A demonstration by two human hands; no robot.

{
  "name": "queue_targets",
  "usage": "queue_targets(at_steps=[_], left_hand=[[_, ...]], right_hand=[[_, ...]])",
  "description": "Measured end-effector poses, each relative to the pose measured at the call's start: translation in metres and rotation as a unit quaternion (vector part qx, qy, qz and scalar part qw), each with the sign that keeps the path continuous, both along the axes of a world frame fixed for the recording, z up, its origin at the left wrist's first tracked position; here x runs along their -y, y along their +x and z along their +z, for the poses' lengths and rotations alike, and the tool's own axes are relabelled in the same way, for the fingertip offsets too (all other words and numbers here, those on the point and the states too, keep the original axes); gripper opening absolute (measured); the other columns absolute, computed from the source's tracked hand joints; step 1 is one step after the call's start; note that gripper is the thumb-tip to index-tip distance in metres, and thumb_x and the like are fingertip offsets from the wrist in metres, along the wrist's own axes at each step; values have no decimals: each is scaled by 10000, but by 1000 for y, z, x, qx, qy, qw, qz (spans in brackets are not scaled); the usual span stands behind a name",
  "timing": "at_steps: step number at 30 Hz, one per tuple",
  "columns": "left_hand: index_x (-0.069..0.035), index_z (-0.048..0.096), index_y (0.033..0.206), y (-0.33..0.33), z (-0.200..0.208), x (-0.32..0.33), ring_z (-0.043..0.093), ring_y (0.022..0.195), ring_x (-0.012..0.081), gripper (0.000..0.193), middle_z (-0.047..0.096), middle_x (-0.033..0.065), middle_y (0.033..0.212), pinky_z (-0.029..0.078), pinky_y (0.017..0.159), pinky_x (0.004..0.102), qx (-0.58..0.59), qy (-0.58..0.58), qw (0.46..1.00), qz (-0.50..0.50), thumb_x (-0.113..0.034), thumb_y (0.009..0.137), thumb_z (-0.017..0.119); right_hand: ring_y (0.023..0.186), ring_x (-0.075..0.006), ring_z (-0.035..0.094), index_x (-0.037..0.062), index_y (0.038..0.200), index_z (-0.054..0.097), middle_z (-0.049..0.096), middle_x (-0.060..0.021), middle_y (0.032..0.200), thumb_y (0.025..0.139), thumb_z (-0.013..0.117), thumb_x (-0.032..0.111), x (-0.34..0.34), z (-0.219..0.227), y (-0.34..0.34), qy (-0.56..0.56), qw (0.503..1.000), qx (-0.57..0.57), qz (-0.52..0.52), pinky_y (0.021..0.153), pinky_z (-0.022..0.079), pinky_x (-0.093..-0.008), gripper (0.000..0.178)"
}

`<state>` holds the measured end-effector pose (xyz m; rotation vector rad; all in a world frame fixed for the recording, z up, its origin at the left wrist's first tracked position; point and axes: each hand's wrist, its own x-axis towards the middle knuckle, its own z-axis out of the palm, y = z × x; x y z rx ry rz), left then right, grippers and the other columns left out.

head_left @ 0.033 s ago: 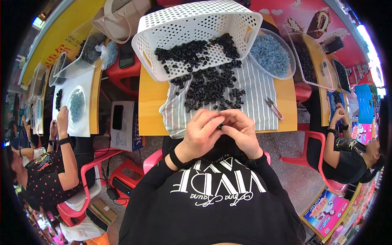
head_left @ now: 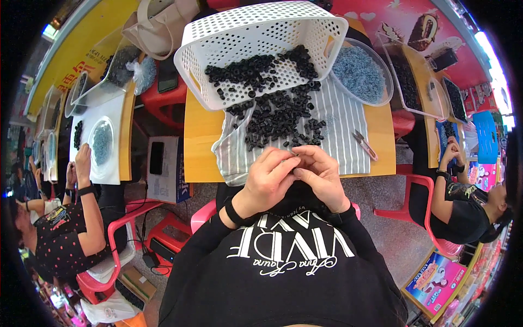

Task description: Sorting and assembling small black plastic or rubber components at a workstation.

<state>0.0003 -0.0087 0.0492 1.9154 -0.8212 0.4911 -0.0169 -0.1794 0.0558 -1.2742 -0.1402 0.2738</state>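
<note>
Black rings (head_left: pixel 278 117) lie in a loose heap on a grey-and-white striped cloth (head_left: pixel 351 139), mid-tabletop (head_left: pixel 201 155). The heap runs back into a white perforated basket (head_left: pixel 245 30), tipped with its mouth toward the wearer; we see more rings lying inside it.

Hands: both are raised just in front of the heap's near edge, fingertips meeting. We note the left hand (head_left: pixel 266 184) with fingers bent and thumb drawn in, nearly closed. The right hand (head_left: pixel 321 177) is half curled, thumb and forefinger brought close together at the left fingertips. Something tiny and dark may sit between them — the fingers cover most of that spot, so we cannot tell what either hand has hold of, if anything. A black wristband (head_left: pixel 232 212) circles the left wrist.

To the right of the basket we record a round clear tub (head_left: pixel 389 94) of blue-grey beads (head_left: pixel 358 73). Small pink-handled snips (head_left: pixel 368 149) lie at the cloth's right edge, blades pointing away from the wearer. Co-workers sit at other tables on both sides — one at left with a dotted black top (head_left: pixel 64 231), one at right in a black T-shirt (head_left: pixel 469 218).
</note>
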Motion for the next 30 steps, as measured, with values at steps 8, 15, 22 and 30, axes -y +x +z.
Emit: queue_targets(at_steps=[8,15,22,30], left_hand=[[-21,696,940,0,-12,-2,594,705,177,279,628,88,861,482,601,277,-170,-52,984,-27,-6,684,804],[-22,710,948,6,-18,-6,546,629,76,226,615,48,864,438,547,213,-283,-160,945,-27,-1,734,782],[-9,686,1018,5,-22,-1,583,671,97,284,616,62,889,470,587,219,-292,-155,944,-18,35,746,754],[-9,669,1067,6,-26,1,606,754,119,288,618,84,952,504,638,234,-333,-236,912,-33,57,788,701]], right_hand=[[826,-77,607,2,1142,600,627,-25,894,908,583,-52,32,-3,6,-141,984,54,-91,702,497,-221,240],[831,-383,563,-4,954,622,575,-195,880,818,661,79,137,-4,21,-697,627,243,-251,711,437,-455,164],[858,-385,556,15,931,637,560,-183,864,815,676,102,141,-14,18,-694,662,187,-215,709,438,-455,150],[732,-335,582,-25,901,628,585,-162,809,862,611,47,149,-32,25,-723,599,243,-244,677,447,-410,84]])
